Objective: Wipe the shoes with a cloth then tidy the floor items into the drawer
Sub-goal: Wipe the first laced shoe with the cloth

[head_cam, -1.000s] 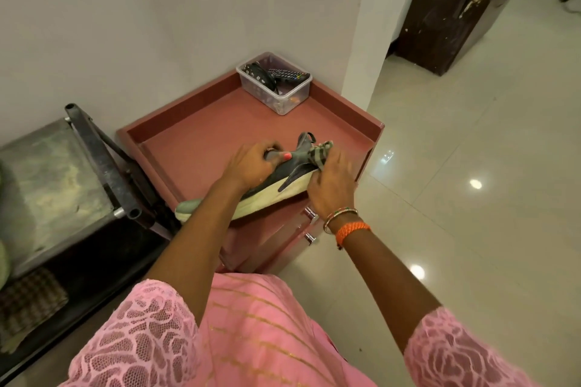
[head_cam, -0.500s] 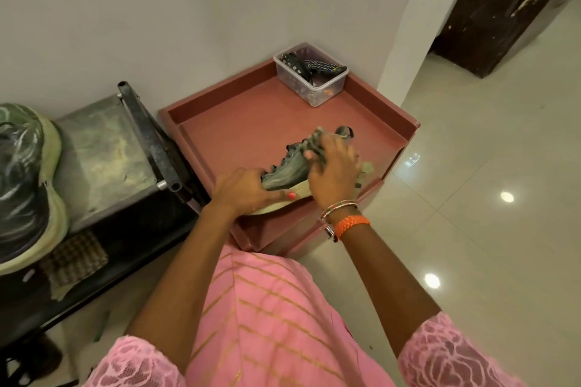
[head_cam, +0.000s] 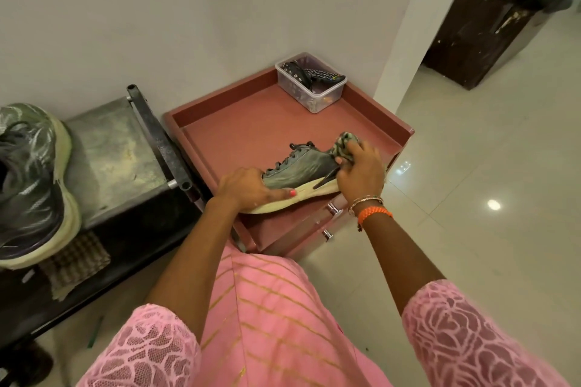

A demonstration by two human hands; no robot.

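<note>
With the left hand [head_cam: 248,188] clamped on the shoe's [head_cam: 298,171] toe and the right hand [head_cam: 361,171] bunching the cloth [head_cam: 344,144] at the heel, a hard wipe might (judging by the overhang) tip it off the cabinet's [head_cam: 405,132] near edge.

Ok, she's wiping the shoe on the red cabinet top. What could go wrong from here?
The shoe sits near the front of the cabinet top, its sole overhanging the edge, so a hard push from the cloth in the right hand could tip it off if the left hand loosens.
</note>
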